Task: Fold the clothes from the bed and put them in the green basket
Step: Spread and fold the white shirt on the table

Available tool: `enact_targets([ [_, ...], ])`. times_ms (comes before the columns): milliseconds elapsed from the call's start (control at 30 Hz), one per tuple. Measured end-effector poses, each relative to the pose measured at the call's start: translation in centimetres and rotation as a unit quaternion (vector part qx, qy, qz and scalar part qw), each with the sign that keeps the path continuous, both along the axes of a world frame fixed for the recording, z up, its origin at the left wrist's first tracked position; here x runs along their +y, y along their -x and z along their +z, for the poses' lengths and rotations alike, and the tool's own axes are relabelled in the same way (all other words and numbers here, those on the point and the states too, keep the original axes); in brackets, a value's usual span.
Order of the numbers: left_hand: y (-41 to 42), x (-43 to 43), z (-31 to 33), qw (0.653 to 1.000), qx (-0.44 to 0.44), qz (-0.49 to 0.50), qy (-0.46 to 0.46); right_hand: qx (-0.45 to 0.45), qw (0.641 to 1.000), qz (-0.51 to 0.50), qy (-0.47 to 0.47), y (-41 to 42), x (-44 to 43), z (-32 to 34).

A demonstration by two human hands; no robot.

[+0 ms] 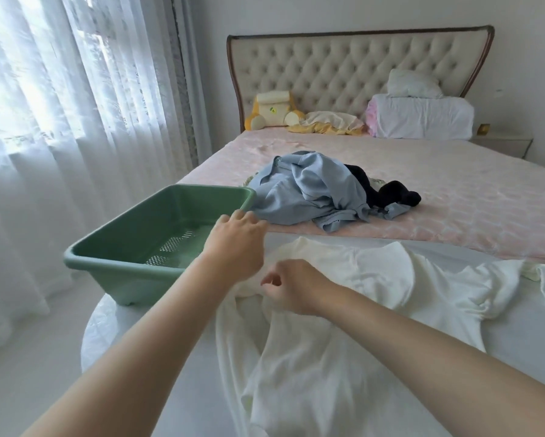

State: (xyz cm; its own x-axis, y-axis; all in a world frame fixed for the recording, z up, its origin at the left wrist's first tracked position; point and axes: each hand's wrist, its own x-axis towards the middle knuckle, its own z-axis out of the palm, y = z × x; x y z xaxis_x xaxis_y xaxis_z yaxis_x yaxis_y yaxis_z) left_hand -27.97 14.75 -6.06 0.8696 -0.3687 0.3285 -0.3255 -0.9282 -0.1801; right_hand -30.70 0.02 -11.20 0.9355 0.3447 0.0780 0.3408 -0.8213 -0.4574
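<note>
A white cloth garment [378, 279] is spread on the bed, just right of the green plastic basket [138, 287]. The left hand [236, 244] is held loosely spread beside its rim. The right hand [293, 287] is curled on the garment; whether it pinches cannot be told.

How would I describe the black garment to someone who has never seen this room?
Find the pink bed with the tufted headboard. Near its middle, the black garment pokes out from the right of the crumpled light blue garment. It is the only dark piece there.
</note>
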Motion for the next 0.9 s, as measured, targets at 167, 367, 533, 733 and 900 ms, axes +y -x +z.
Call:
enact_targets([
  [167,0.9,4.8,0.8,0.987,0.113,0.039,0.105,0.076,0.989,0.012,0.13,1.5,5.8,-0.4],
  [367,1.0,5.7,-0.7,0.979,0.131,0.0,0.154,0.085,0.978,0.011,0.188,2.3,8.1,-2.0],
  [533,0.9,5.3,-0.6,0.995,0.055,-0.002,0.087,0.221,0.93,-0.14,-0.256,1.6,7.2,1.1],
  [733,1.5,2.7,0.0,0.992,0.019,-0.082,0.099,0.368,0.778,-0.082,-0.502,-0.3,0.1,5.7],
  [900,1.3,-0.1,-1.6,0.966,0.118,-0.114,0.201,0.343,0.865,-0.129,-0.343,-0.4,-7.6,7.7],
])
